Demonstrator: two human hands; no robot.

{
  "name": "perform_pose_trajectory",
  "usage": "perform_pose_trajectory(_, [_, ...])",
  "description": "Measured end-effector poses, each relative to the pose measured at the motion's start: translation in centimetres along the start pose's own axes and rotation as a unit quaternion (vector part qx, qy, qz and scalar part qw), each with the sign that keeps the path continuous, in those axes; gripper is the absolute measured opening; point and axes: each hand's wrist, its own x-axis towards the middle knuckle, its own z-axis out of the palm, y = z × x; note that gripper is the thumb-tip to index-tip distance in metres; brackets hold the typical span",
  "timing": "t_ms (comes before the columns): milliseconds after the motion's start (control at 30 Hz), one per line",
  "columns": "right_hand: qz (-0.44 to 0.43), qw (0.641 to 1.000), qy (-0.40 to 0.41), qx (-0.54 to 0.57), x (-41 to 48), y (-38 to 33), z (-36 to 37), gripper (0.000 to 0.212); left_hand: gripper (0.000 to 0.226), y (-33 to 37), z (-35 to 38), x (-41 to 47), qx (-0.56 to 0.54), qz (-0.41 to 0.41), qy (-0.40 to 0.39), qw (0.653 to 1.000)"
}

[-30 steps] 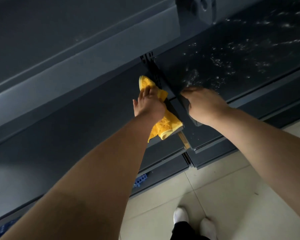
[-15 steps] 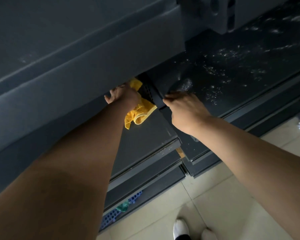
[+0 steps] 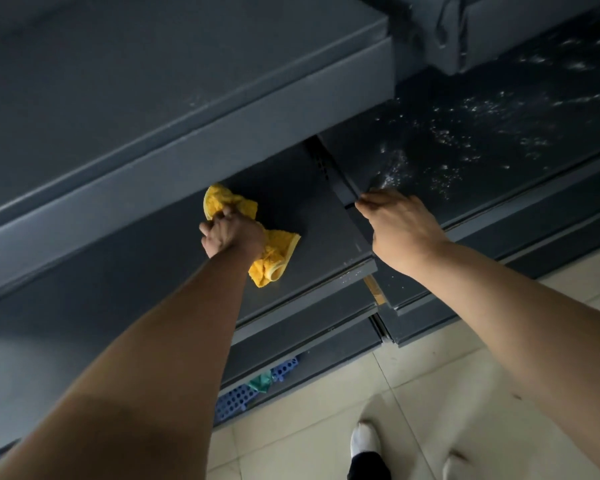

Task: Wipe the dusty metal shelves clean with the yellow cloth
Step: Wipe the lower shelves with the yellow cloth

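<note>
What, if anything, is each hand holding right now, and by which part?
The left hand grips the yellow cloth by its bunched middle; the right hand grips the dusty metal shelf by its side edge.

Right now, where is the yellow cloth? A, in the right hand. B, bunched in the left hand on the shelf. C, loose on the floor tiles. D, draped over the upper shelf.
B: the left hand grips the bunched yellow cloth on the dark shelf; the right hand holds the shelf bracket, without cloth.
</note>
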Motion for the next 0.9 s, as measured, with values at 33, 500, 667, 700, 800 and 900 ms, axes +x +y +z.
perform_pose_trajectory(33, [-0.001,1.000,-0.003,0.001,-0.5,0.3,-0.3,0.054,0.056,0.2,0.1,-1.0,-0.010,-0.004,-0.003,1.000])
perform_pose_trajectory(500, [-0.061,0.998,-0.029,0.012,-6.8,5.2,-2.5,0.057,0.069,8.8,1.7,-13.2,-0.096,0.112,-0.096,0.984])
perform_pose_trajectory(667, [-0.071,0.996,-0.056,0.015,-8.1,4.8,-2.1,0.054,0.083,7.9,2.9,-15.8,-0.014,0.212,-0.065,0.975])
perform_pose_trajectory(700, [-0.077,0.995,-0.057,0.015,-8.2,4.4,-2.0,0.053,0.084,7.2,3.2,-15.9,0.006,0.218,-0.043,0.975])
perform_pose_trajectory(800, [-0.091,0.994,-0.058,0.011,-8.5,2.8,-1.9,0.053,0.084,4.5,3.5,-15.6,0.042,0.210,-0.002,0.977])
perform_pose_trajectory(900, [-0.097,0.993,-0.065,0.007,-8.5,1.1,-1.5,0.054,0.081,1.1,3.3,-15.2,0.054,0.182,0.007,0.982])
